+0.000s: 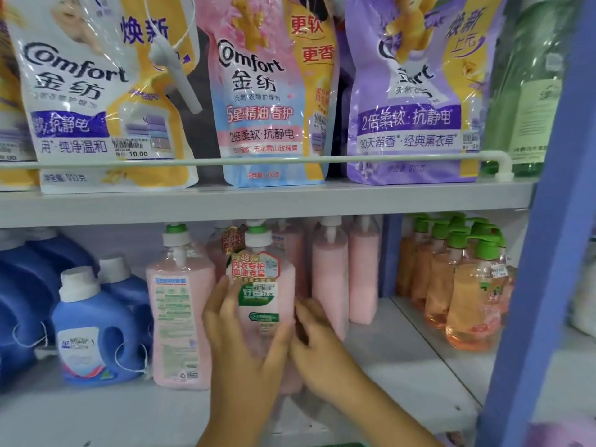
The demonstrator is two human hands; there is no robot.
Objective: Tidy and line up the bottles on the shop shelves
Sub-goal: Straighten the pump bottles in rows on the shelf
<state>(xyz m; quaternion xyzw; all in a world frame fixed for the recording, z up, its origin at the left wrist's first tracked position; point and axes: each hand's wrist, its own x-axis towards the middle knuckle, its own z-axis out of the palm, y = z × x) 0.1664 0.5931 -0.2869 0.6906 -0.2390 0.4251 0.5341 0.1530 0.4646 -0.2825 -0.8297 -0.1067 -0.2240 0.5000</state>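
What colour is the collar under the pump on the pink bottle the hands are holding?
Green, on the pink pump bottle, seen in the head view.

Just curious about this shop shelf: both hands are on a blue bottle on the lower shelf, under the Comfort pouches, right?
Not quite: the head view shows the bottle is pink, with a pump top, not blue. The left hand and right hand are both on it, on the lower shelf, under the Comfort pouches.
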